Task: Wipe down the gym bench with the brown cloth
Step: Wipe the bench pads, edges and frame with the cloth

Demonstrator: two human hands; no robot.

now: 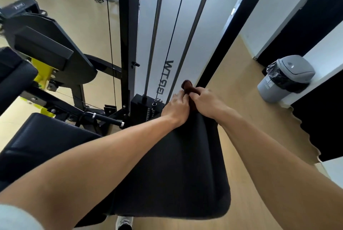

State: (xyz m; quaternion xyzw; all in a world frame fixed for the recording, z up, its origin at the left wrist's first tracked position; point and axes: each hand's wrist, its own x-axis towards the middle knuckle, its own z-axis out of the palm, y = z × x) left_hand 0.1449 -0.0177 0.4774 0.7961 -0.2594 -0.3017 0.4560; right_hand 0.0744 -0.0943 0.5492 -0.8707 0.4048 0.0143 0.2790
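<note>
Both arms are reaching out over the black gym bench pad [172,164], and the two hands are meeting at its far, narrow end; the right hand [203,99] is curling its fingers round the brown cloth [187,85], gripping it tight, while the left hand [176,110] is lying just beside it with its fingertips pinching the cloth's near edge. The cloth is sitting bunched between the two hands; a rolled brown end is sticking out beyond the knuckles, away from the person, and a darker strip of it is showing below, in the gap between the hands, right at the pad's far edge; how much of it is pressing on the pad I cannot tell, since the hands are covering that spot. Just beyond the pad's far end the weight stack [143,107] is standing, with two steel guide rods [155,31] and a thin cable [174,25] rising from it in front of a white panel. Left of the pad a black padded seat [39,140] is lying, and further left other black pads are jutting from a yellow bracket [41,73]. Well apart to the pad's right a grey lidded bin [285,79] with a black liner is standing on the pale wood floor [241,85]; below the pad's near edge a grey shoe [124,223] is showing.
</note>
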